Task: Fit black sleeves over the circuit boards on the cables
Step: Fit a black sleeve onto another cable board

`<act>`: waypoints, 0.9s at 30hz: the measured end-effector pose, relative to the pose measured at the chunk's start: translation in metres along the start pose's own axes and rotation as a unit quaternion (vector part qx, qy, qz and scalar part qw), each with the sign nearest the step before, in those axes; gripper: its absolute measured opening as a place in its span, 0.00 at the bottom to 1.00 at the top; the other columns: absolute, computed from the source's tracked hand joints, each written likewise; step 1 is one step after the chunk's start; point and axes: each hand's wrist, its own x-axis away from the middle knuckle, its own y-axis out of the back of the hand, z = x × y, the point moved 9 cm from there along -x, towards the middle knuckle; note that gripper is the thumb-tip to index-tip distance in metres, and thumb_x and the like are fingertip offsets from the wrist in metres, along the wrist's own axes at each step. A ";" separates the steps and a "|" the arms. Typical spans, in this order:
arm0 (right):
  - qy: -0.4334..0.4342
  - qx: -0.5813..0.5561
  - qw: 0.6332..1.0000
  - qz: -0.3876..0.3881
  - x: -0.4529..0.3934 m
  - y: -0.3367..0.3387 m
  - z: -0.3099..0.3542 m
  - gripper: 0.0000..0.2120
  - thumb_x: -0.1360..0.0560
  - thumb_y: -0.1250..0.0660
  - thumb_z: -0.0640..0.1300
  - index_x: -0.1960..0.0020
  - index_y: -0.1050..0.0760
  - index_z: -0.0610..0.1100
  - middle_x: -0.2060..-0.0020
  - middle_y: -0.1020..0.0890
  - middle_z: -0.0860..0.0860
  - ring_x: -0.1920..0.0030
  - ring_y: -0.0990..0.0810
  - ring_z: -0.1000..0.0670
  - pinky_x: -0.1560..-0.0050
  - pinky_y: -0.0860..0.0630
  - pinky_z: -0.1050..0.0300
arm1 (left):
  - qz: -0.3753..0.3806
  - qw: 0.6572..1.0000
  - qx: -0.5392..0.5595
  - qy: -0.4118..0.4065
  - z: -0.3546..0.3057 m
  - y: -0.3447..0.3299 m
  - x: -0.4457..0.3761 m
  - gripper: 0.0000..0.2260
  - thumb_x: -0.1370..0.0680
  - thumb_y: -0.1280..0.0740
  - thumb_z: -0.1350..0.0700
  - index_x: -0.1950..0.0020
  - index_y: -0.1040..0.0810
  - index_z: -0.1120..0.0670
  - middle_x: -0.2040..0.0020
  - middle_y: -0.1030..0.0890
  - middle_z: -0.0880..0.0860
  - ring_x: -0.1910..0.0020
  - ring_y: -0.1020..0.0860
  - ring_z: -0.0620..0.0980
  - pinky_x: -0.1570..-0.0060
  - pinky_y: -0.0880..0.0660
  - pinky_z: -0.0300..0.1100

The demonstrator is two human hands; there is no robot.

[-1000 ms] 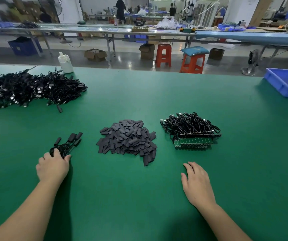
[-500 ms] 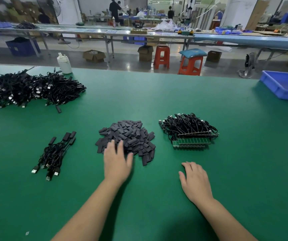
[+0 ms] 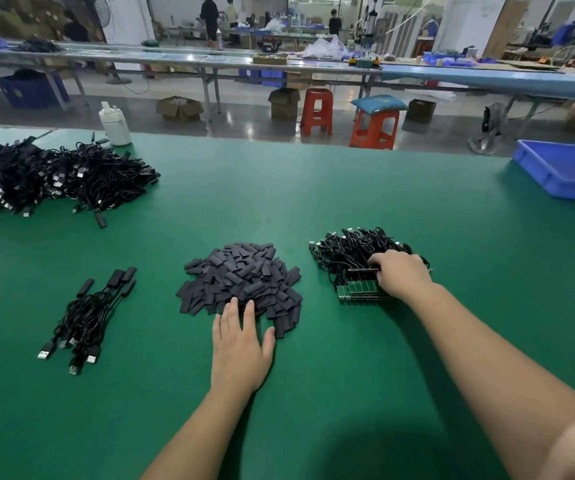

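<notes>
Your left hand [image 3: 241, 344] lies flat, fingers straight, touching the sleeves [image 3: 242, 278] at its 12 o'clock, while your right hand [image 3: 400, 275], nearer the boards [image 3: 357, 292], curls over the cables [image 3: 348, 251], its grip hidden, at 2 o'clock.

Single head-worn view, looking forward and down over the green bench [image 3: 365, 202].

The wide-angle camera sits above the near edge of the bench, close to the person's forearms, which enter from the bottom of the frame and run away from the lens to the left hand [image 3: 239, 348] and right hand [image 3: 400, 275]. It faces across the bench toward the far side of the room, so the near and middle bench fill the lower two thirds, while the floor, orange stools [image 3: 317, 110] and a long worktable [image 3: 210, 60] fill the upper third. Straight lines bend near the edges. There is no second view to overlap.
</notes>
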 end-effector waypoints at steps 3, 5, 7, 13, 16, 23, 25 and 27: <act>0.013 -0.043 0.999 -0.011 -0.012 0.003 -0.006 0.13 0.18 0.39 0.45 0.38 0.22 0.56 0.45 0.16 0.50 0.46 0.20 0.44 0.44 0.29 0.51 | -0.002 1.000 0.001 -0.003 -0.001 -0.001 0.000 0.30 0.20 0.48 0.38 0.22 0.41 0.53 0.22 0.42 0.59 0.22 0.45 0.56 0.23 0.50 0.53; 0.013 -0.104 0.995 -0.002 -0.019 0.010 -0.013 0.10 0.18 0.38 0.49 0.41 0.20 0.56 0.48 0.16 0.50 0.49 0.20 0.44 0.49 0.25 0.53 | -0.003 1.000 0.002 -0.006 -0.001 -0.002 0.000 0.30 0.20 0.49 0.38 0.22 0.40 0.52 0.22 0.42 0.59 0.23 0.45 0.56 0.23 0.50 0.53; 0.026 -0.172 0.984 0.019 -0.026 0.020 -0.016 0.10 0.18 0.38 0.51 0.42 0.20 0.52 0.49 0.16 0.49 0.50 0.20 0.44 0.49 0.23 0.52 | -0.003 1.000 0.005 -0.005 0.000 -0.002 0.000 0.30 0.19 0.49 0.38 0.22 0.40 0.52 0.22 0.42 0.59 0.23 0.45 0.55 0.23 0.49 0.53; -0.020 -0.309 0.934 -0.178 -0.026 0.108 -0.037 0.11 0.17 0.40 0.48 0.56 0.25 0.48 0.61 0.19 0.50 0.65 0.24 0.49 0.65 0.31 0.56 | 0.001 1.000 0.005 0.000 0.000 -0.001 0.000 0.30 0.19 0.49 0.38 0.22 0.40 0.53 0.22 0.41 0.59 0.23 0.44 0.55 0.23 0.48 0.52; -0.026 -0.320 0.900 -0.294 -0.008 0.155 -0.037 0.09 0.17 0.41 0.47 0.54 0.27 0.50 0.63 0.20 0.51 0.65 0.25 0.47 0.68 0.35 0.58 | 0.003 1.000 0.007 0.001 0.000 -0.002 0.000 0.30 0.19 0.49 0.38 0.22 0.40 0.53 0.22 0.42 0.59 0.23 0.44 0.55 0.23 0.49 0.52; -0.009 -0.288 0.889 -0.355 0.029 0.227 -0.028 0.09 0.17 0.41 0.48 0.44 0.26 0.46 0.59 0.18 0.48 0.60 0.21 0.44 0.62 0.29 0.53 | 0.008 1.000 0.014 0.007 0.001 -0.001 0.000 0.30 0.19 0.48 0.38 0.22 0.39 0.53 0.22 0.41 0.59 0.23 0.44 0.56 0.23 0.46 0.52; 0.014 -0.270 0.908 -0.319 0.038 0.238 -0.022 0.08 0.18 0.39 0.49 0.45 0.25 0.47 0.59 0.17 0.48 0.60 0.18 0.46 0.57 0.24 0.51 | 0.009 1.000 0.017 0.008 0.001 -0.001 0.000 0.29 0.19 0.48 0.38 0.22 0.39 0.53 0.22 0.41 0.59 0.23 0.44 0.56 0.23 0.46 0.52; 0.040 -0.255 0.925 -0.277 0.048 0.246 -0.017 0.07 0.19 0.37 0.50 0.49 0.24 0.48 0.62 0.18 0.52 0.65 0.17 0.54 0.62 0.26 0.55 | 0.011 1.000 0.018 0.008 0.001 -0.001 0.001 0.29 0.19 0.48 0.38 0.22 0.39 0.53 0.22 0.41 0.59 0.23 0.44 0.56 0.23 0.46 0.52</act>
